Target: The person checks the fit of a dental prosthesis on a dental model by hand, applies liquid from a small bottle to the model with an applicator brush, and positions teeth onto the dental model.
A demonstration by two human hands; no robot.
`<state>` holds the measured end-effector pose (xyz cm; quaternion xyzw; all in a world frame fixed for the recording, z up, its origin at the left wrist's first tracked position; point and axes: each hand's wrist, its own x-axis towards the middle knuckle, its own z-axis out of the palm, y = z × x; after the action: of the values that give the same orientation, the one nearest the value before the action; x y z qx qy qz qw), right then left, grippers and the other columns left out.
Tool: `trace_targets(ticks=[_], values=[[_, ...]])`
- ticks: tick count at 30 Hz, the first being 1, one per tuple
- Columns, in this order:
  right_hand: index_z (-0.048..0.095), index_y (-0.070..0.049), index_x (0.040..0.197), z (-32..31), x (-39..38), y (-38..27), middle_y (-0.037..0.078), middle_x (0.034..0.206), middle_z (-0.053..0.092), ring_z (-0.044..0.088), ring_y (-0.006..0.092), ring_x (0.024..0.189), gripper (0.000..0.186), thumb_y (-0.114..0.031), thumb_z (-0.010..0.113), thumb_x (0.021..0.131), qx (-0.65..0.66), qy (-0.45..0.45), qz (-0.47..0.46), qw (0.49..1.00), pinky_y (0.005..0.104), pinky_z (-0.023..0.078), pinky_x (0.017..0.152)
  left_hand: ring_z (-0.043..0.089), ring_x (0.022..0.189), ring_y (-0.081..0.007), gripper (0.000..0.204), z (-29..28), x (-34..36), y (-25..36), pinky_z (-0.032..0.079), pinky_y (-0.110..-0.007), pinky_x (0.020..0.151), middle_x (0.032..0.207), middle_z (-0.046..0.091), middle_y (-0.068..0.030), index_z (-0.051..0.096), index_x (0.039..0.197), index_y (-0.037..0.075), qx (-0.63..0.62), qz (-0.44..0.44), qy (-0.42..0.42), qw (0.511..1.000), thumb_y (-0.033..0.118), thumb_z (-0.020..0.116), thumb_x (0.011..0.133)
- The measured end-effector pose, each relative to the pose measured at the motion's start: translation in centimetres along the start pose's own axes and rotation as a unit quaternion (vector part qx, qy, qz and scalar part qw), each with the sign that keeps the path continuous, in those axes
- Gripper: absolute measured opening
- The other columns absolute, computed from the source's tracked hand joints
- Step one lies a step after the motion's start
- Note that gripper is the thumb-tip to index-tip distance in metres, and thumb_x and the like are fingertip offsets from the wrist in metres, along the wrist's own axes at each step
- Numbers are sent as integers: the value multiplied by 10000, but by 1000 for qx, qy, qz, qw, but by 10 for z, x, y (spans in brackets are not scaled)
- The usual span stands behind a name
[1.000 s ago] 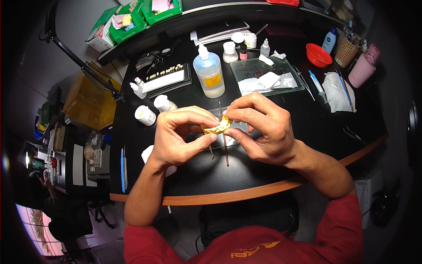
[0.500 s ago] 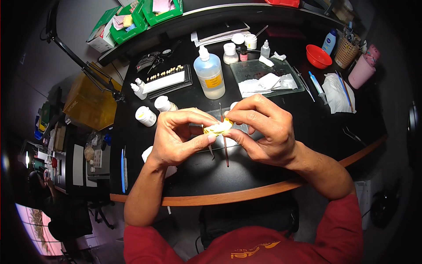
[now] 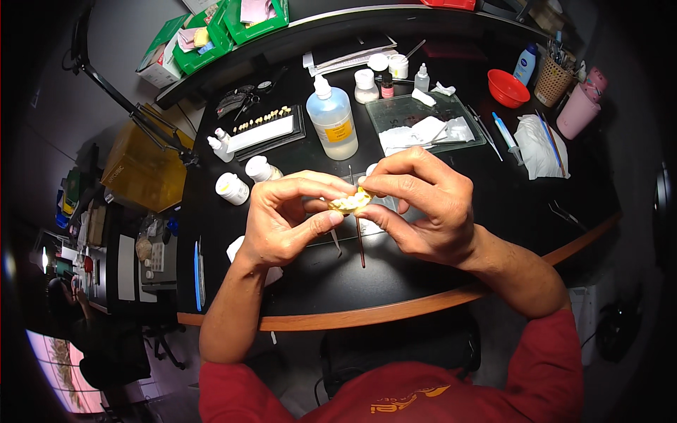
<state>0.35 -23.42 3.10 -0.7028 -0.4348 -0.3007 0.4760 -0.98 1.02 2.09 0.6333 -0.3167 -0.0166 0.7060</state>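
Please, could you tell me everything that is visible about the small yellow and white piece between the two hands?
The small piece is yellow with white, tooth-like bumps and looks hard, though its material is unclear. It is held crosswise above the black desk between the left hand and the right hand, which grip its ends and hide parts of it. Bright light washes out finer detail.

This looked like a dental lab.
Tooth-shaped samples (image 3: 263, 119), a glass slab (image 3: 391, 113) and white jars (image 3: 232, 189) stood on the bench (image 3: 522, 211).
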Motion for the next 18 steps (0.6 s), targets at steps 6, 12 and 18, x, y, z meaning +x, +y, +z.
trace_targets(ticks=[6,12,18], values=[[754,-4,1047,0,-2,1,103,922,680,692,212,756,305,-30,877,768,-1,-6,7,1000,310,573,639,719,1105,-244,229,-3,1,3,619,-360,963,1179,725,-220,731,1145,-78,24,-16,-16,999,-89,737,916],[755,4,1046,1,-1,2,104,914,678,685,204,737,286,-51,873,790,-3,-7,9,1000,307,565,623,733,1025,-214,232,0,0,5,625,-338,924,1129,749,-200,733,1154,-89,21,-28,-5,999,-68,745,923],[754,7,1045,1,-1,2,104,911,677,681,198,731,280,-62,872,801,-1,-12,12,1000,307,562,617,737,980,-195,229,0,-1,5,628,-322,889,1100,758,-187,736,1153,-89,15,-40,3,999,-46,755,929]])
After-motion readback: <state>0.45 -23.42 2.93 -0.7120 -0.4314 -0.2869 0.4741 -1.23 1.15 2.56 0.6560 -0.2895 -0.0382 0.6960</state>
